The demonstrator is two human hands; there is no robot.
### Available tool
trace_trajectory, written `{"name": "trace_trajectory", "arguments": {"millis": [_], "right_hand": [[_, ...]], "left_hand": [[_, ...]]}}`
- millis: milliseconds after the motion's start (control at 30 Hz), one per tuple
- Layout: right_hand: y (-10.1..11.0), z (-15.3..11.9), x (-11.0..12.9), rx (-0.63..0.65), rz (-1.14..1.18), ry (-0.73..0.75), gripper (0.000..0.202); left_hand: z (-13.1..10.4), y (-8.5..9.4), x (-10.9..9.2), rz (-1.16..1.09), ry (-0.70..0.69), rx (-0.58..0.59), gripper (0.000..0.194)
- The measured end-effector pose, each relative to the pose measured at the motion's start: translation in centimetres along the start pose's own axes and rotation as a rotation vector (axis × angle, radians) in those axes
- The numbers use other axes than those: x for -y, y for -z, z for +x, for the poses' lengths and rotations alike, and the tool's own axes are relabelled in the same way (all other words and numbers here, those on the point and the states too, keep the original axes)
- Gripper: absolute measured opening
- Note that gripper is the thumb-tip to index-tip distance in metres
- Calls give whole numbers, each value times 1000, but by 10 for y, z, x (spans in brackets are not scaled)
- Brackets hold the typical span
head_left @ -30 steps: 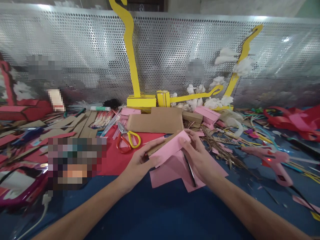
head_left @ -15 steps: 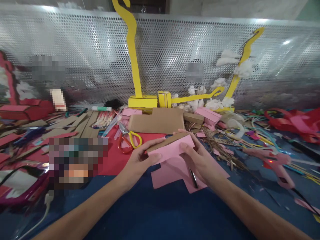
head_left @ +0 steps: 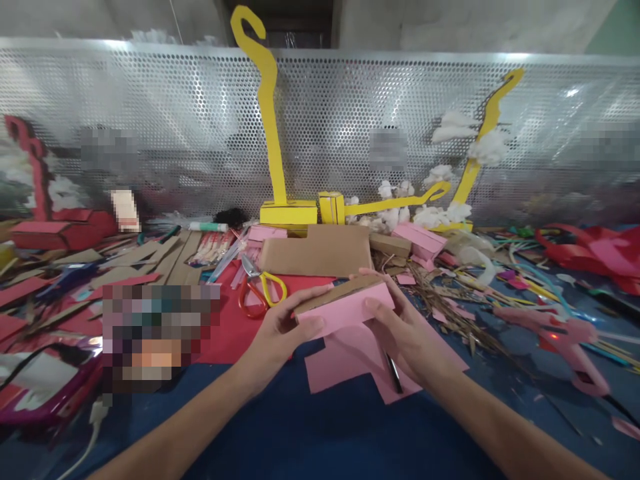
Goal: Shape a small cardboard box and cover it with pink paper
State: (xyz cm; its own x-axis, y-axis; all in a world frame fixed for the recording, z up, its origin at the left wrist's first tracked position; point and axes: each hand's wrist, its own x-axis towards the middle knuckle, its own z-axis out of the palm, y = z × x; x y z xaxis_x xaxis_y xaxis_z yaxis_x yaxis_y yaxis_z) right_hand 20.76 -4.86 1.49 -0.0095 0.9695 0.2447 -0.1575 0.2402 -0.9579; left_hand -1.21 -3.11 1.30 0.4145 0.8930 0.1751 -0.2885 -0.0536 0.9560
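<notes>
A small cardboard box (head_left: 350,308) with pink paper on the side facing me is held up between both hands. My left hand (head_left: 286,328) grips its left end, thumb on the pink face and fingers behind. At the right end, my right hand (head_left: 407,328) is closed on it, the thumb pressing the pink paper near the top edge. Bare brown cardboard shows on top. Below the box lies a cut pink paper sheet (head_left: 333,365) with a dark pen (head_left: 394,375) on it, partly hidden by my right hand. Scissors (head_left: 265,288) with red and yellow handles lie beyond my left hand.
A brown cardboard piece (head_left: 320,252) stands behind my hands. A pink glue gun (head_left: 560,337), its light glowing red, lies right. Yellow hook-topped stands (head_left: 289,213) line the perforated metal panel (head_left: 340,100). Cardboard strips (head_left: 150,253) and twigs (head_left: 450,300) clutter the sides.
The view has tilted up slightly, so everything sits lower in the picture. Both hands keep their hold on the box, and its pink front face has turned a little.
</notes>
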Motion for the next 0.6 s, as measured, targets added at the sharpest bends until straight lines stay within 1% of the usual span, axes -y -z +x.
{"name": "trace_trajectory", "arguments": {"millis": [167, 400, 600], "right_hand": [[1, 0, -1, -11, -9, -19, 51], [-1, 0, 0, 38, 100, -42, 49], [-4, -1, 4, 14, 139, -84, 52]], "left_hand": [[0, 1, -1, 0, 8, 28, 45], [2, 4, 1, 0, 11, 39, 46], [1, 5, 1, 21, 28, 31, 48]]}}
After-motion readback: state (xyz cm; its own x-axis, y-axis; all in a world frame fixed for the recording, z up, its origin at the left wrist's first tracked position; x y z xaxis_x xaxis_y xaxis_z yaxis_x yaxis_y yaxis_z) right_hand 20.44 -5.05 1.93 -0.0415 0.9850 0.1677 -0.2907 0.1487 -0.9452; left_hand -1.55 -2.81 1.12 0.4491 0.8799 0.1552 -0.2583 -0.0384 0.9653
